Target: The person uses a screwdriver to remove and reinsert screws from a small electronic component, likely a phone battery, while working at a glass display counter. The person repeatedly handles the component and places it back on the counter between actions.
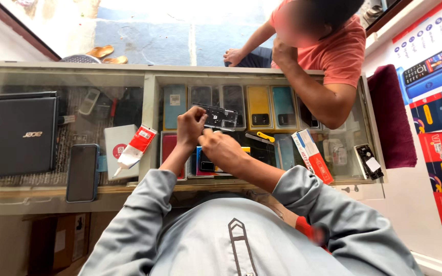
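Note:
My left hand (pixel 190 125) grips a dark phone frame (pixel 221 117) with exposed inner parts and holds it above the glass counter (pixel 149 97). Touching the frame's near edge is my right hand (pixel 221 148), fingers pinched together; whether it holds a small tool I cannot tell. Both my sleeves are grey. A yellow plastic pry tool (pixel 266 136) lies on the glass just right of my hands.
A glue tube (pixel 135 148) rests on a white box (pixel 116 143); a black phone (pixel 83 173) and a closed laptop (pixel 16 135) lie at the left. A red-and-white box (pixel 313 156) and small dark part (pixel 368 161) sit right. A person in an orange shirt (pixel 333 48) leans on the far side.

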